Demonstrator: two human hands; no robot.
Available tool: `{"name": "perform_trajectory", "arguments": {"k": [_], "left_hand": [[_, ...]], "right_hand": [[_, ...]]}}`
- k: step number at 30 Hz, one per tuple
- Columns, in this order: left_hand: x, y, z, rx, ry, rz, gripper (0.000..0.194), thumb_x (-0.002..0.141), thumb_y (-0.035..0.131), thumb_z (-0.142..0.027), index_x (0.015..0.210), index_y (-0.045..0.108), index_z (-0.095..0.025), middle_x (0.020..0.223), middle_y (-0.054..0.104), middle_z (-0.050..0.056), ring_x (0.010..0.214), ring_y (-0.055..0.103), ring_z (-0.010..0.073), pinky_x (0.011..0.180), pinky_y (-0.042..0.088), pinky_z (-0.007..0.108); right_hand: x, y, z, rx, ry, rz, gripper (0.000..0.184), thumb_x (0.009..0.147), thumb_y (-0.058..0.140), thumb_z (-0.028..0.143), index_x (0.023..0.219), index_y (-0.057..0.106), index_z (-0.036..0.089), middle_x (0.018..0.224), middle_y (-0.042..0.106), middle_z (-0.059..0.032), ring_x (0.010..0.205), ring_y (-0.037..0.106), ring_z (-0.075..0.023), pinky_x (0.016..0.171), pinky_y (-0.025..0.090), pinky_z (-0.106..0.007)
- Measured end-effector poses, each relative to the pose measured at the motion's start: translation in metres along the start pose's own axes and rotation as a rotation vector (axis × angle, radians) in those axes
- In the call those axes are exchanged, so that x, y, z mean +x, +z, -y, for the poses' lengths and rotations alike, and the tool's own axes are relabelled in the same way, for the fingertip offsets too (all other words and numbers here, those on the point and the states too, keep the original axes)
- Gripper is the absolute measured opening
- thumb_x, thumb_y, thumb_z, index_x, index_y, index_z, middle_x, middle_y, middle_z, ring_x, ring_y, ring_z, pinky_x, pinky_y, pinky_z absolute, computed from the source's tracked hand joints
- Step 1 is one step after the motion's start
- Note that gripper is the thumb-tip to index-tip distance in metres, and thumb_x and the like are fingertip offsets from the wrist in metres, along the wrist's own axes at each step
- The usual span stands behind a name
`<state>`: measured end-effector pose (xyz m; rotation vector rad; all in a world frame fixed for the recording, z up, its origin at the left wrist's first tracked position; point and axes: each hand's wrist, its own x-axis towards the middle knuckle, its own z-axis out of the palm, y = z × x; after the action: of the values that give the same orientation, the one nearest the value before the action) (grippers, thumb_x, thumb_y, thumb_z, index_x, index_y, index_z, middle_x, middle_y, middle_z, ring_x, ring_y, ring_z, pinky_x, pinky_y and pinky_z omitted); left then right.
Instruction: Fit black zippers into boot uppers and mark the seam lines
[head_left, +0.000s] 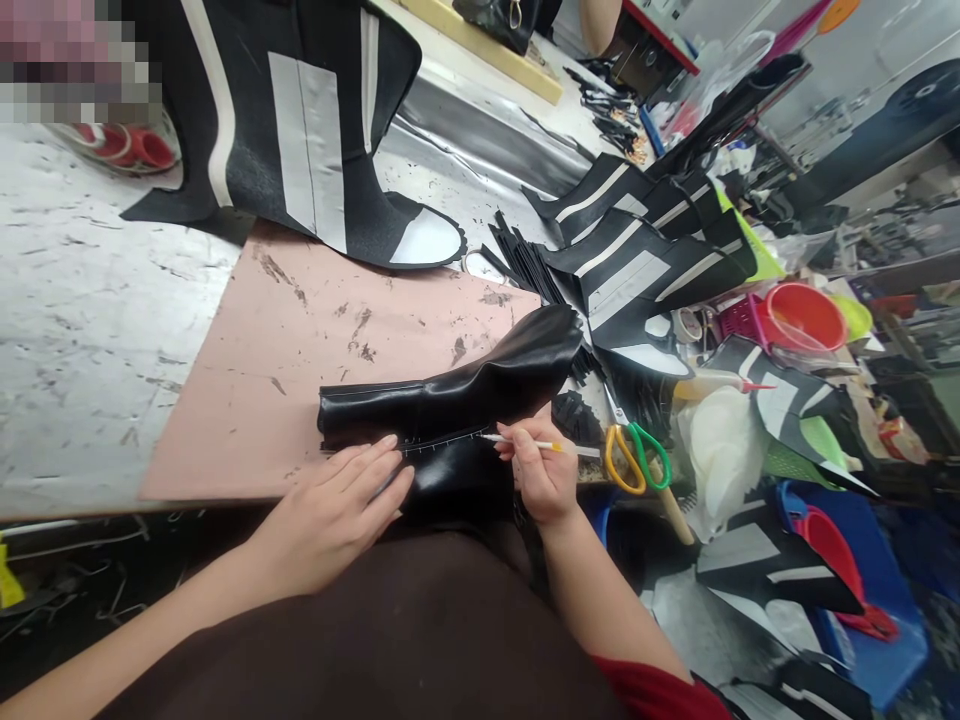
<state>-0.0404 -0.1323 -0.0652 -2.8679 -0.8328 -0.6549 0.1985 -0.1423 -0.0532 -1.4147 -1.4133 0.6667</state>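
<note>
One flat-open left hand (337, 510) on glossy leather (499, 385), right hand (541, 475) pinched round slim pen (546, 445).

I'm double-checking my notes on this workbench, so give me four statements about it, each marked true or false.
1. The right hand grips a slim white pen with a yellow band. True.
2. The scissors lie between the hands. False: the scissors with orange and green handles lie right of the right hand.
3. The left hand rests on shiny black leather. True.
4. The flat sheet under the leather is green. False: it is a pink sheet.
</note>
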Motion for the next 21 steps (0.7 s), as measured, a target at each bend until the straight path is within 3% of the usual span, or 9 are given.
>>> {"name": "perform_trajectory", "arguments": {"k": [5, 11, 17, 21], "left_hand": [[-0.001, 0.001, -0.001, -0.01, -0.016, 0.005, 0.022, 0.085, 0.048, -0.018, 0.102, 0.061, -0.014, 0.106, 0.063, 0.013, 0.108, 0.055, 0.0251, 0.089, 0.048, 0.038], [-0.002, 0.001, -0.001, -0.005, -0.022, 0.004, 0.022, 0.085, 0.047, -0.017, 0.102, 0.061, -0.015, 0.106, 0.063, 0.012, 0.109, 0.054, 0.0246, 0.09, 0.047, 0.038], [-0.001, 0.001, -0.001, -0.003, -0.016, -0.011, 0.021, 0.085, 0.048, -0.017, 0.102, 0.061, -0.014, 0.104, 0.063, 0.012, 0.107, 0.055, 0.0254, 0.088, 0.048, 0.038], [-0.001, 0.0, 0.0, -0.015, -0.014, -0.012, 0.022, 0.085, 0.048, -0.015, 0.102, 0.06, -0.013, 0.104, 0.063, 0.012, 0.108, 0.055, 0.026, 0.088, 0.048, 0.039]], "right_hand": [[0.0, 0.0, 0.006, -0.088, -0.103, 0.08, 0.019, 0.085, 0.046, 0.025, 0.073, 0.06, 0.02, 0.062, 0.061, -0.0006, 0.058, 0.06, -0.0139, 0.071, 0.054, -0.035], [-0.001, 0.0, 0.004, -0.099, -0.117, 0.094, 0.019, 0.086, 0.046, 0.026, 0.077, 0.062, 0.02, 0.065, 0.063, -0.0015, 0.058, 0.061, -0.0143, 0.062, 0.054, -0.031], [-0.005, -0.005, -0.003, -0.047, -0.277, 0.119, 0.029, 0.089, 0.039, 0.035, 0.109, 0.058, 0.024, 0.092, 0.066, -0.006, 0.069, 0.063, -0.0169, 0.063, 0.054, -0.036], [-0.004, -0.007, -0.005, 0.001, -0.338, 0.057, 0.036, 0.089, 0.036, 0.044, 0.095, 0.066, 0.024, 0.078, 0.065, -0.0049, 0.07, 0.062, -0.0194, 0.068, 0.053, -0.041]]}}
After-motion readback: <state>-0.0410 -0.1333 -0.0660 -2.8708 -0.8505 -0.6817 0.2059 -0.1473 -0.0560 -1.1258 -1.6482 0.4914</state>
